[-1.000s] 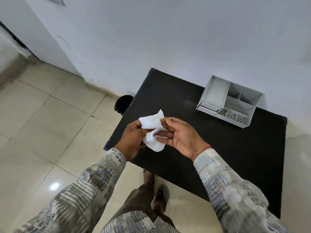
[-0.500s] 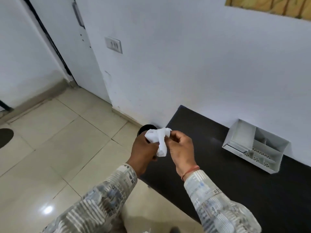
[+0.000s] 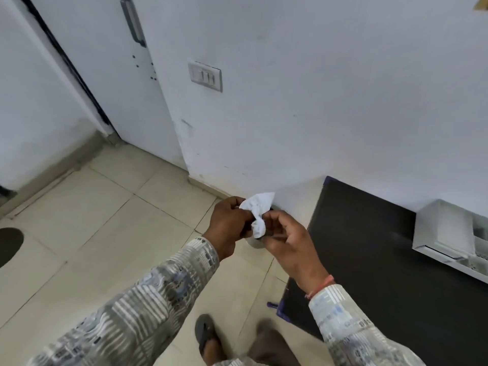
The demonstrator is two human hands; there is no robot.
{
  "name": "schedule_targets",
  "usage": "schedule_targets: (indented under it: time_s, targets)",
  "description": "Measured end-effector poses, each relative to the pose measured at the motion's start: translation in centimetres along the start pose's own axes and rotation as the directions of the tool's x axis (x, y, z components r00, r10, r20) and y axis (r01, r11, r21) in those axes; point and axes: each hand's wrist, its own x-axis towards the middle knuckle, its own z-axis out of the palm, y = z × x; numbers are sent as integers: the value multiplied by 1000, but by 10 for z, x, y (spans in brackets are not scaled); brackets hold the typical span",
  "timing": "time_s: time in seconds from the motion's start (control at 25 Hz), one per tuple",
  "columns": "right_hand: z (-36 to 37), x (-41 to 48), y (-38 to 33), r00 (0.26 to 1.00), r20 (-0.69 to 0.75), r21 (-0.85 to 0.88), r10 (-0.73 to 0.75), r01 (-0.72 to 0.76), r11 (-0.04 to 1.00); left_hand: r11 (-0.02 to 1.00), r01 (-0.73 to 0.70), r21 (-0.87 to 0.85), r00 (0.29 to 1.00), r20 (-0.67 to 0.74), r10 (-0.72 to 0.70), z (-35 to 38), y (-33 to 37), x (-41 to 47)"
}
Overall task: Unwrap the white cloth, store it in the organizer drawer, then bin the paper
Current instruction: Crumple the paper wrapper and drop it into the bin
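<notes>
A crumpled white paper point(image 3: 257, 213) is pinched between both hands, held above the floor to the left of the black table point(image 3: 369, 260). My left hand point(image 3: 228, 224) grips its left side and my right hand point(image 3: 286, 240) holds its lower right part. The bin is almost wholly hidden behind my hands; only a sliver of a rim point(image 3: 254, 244) shows below them. The grey organizer point(image 3: 446, 228) stands on the table against the wall at the far right, its drawer front shut. No cloth is visible.
White wall runs behind the table, with a switch plate point(image 3: 205, 75) and a door point(image 3: 111, 62) to the left. Beige tiled floor point(image 3: 105, 220) spreads left. A dark round shape point(image 3: 8, 245) lies at the left edge. My sandalled foot point(image 3: 208, 339) is below.
My view has swung left and away from the table. Both hands carried the paper off the table's left edge, crumpling it smaller, over where the bin stood.
</notes>
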Motion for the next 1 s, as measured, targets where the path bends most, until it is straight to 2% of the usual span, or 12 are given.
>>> schedule_targets:
  time_s: [0.16,0.24,0.36,0.48,0.6,0.72,0.8,0.92,1.0]
  targets:
    - [-1,45,5,952,-239,203,191,-143,969,988,-2,157,980,197,-29,3,13,47]
    - [-7,70,15,925,-263,272,273,-201,941,975,-31,220,957,286,-34,6,17,73]
    - [-13,116,38,924,-230,254,306,-246,935,962,-49,270,934,353,-51,13,23,123]
    - [-11,171,71,885,-269,345,380,-280,896,980,15,197,922,377,-89,22,20,189]
    - [-2,230,135,768,-348,483,538,-345,805,979,119,163,947,277,-161,23,-11,270]
    - [14,301,239,578,-334,615,744,-465,637,915,189,356,962,119,-245,22,-86,377]
    - [34,345,320,460,-293,666,838,-531,524,843,233,485,950,72,-304,22,-142,447]
    - [67,397,433,359,-238,677,902,-605,419,788,244,565,934,80,-347,32,-206,529]
    - [90,421,500,325,-218,666,920,-640,384,755,193,627,939,105,-328,38,-245,578]
